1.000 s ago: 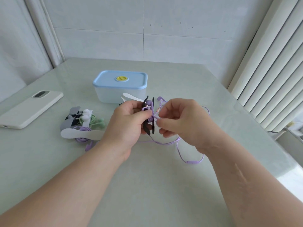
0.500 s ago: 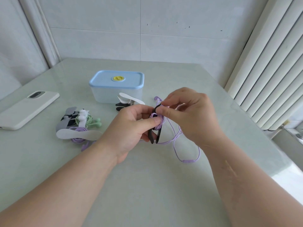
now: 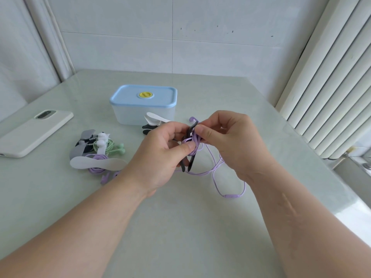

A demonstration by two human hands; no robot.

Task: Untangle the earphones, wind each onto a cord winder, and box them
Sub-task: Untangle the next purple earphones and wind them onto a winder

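The left hand (image 3: 160, 155) is above the middle of the smooth pale green table (image 3: 180, 237). Its grip is closed tight round a flat black plastic cord winder (image 3: 183, 167), and the thumb presses on the purple loops wound there. The right hand (image 3: 226, 141) is just beside it. Its grip is closed to a small pinch on the thin purple earphone cord (image 3: 198, 173) at the top of the winder. The rest of the cord hangs down and lies loose on the table under the right hand, with its small purple button piece (image 3: 230, 196).

The pale blue plastic box (image 3: 143, 105) sits toward the far edge with its lid on. A pile of wound earphones (image 3: 100, 155) lies toward the left edge, and a white phone (image 3: 34, 133) lies closer to that edge.

I think the winding is only partly done. The loops could slide off if the thumb lifts too soon. The loose cord could twist into a knot, or the button piece could catch, if it is pulled fast. A hard tug could hurt the thin wire. The box needs its lid off before anything goes in.
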